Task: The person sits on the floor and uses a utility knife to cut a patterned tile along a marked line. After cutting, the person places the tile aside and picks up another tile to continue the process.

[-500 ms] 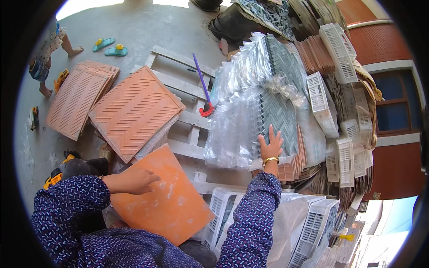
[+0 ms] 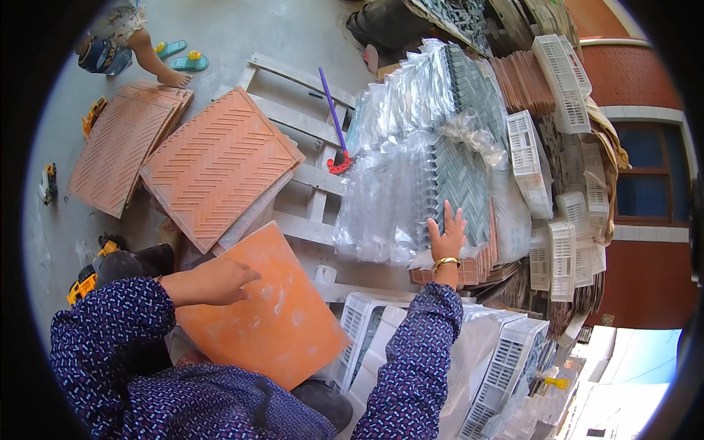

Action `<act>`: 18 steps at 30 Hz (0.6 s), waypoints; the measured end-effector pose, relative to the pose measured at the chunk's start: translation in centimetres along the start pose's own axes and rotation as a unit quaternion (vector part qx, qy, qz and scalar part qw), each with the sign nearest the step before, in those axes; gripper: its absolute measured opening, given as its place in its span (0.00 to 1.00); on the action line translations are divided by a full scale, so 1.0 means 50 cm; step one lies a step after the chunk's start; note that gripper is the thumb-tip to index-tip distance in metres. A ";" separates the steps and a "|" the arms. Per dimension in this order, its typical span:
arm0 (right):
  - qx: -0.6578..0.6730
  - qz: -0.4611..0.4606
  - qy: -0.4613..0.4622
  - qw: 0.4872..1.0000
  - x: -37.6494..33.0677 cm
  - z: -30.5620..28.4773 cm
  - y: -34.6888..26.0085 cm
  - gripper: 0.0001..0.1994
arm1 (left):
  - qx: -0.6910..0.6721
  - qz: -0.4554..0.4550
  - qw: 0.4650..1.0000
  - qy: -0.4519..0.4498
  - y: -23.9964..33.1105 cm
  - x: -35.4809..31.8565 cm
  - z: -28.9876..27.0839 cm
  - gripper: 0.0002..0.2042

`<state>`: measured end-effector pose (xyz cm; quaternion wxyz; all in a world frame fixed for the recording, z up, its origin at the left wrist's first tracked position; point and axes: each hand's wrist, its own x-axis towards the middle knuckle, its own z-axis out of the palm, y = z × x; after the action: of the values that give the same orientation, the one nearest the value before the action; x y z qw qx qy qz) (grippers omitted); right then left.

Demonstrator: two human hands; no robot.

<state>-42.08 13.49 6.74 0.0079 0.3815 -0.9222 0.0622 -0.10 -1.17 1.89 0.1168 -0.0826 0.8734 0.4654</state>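
My right hand (image 2: 447, 238), with a gold bangle at the wrist, lies with fingers spread on grey-green herringbone mosaic sheets (image 2: 462, 187). Beside it, clear plastic sleeves (image 2: 385, 194) hang in folds from the stacked sheets. My left hand (image 2: 215, 283) is over a plain orange board (image 2: 275, 323) tilted across my lap. Its fingers are curled together, and whatever may be within them is hidden. Just beyond that board rests an orange tray (image 2: 224, 165) with herringbone ridges, on top of other boards.
More ridged trays (image 2: 121, 147) are stacked at left. A purple-handled tool with a red head (image 2: 337, 147) lies on the grey wooden pallet (image 2: 290, 132). White plastic crates (image 2: 528, 165) stand at right. A child's bare leg (image 2: 150, 55), teal slippers (image 2: 189, 62) and toy vehicles (image 2: 84, 282) are at left.
The child at the upper left has stepped rightward, toward the stacked trays. My view has shifted slightly. Both my hands stay at the same places, the right one spread on the mosaic sheets.
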 end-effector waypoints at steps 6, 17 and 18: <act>0.469 0.071 0.110 0.873 -0.022 -0.020 0.017 0.27 | 0.022 0.011 1.000 0.011 -0.011 0.002 0.010 0.18; 0.347 0.091 0.042 0.932 -0.356 0.076 -0.134 0.17 | 0.048 -0.099 0.992 0.064 -0.052 0.004 -0.010 0.11; 0.242 0.048 -0.035 0.969 -0.405 0.068 -0.171 0.20 | 0.032 -0.120 0.990 0.069 -0.056 -0.001 -0.010 0.10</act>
<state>-21.57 21.33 3.05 -0.1203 0.3297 -0.8966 0.2700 0.57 -3.12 -0.08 0.1140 -0.2148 0.8778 0.4127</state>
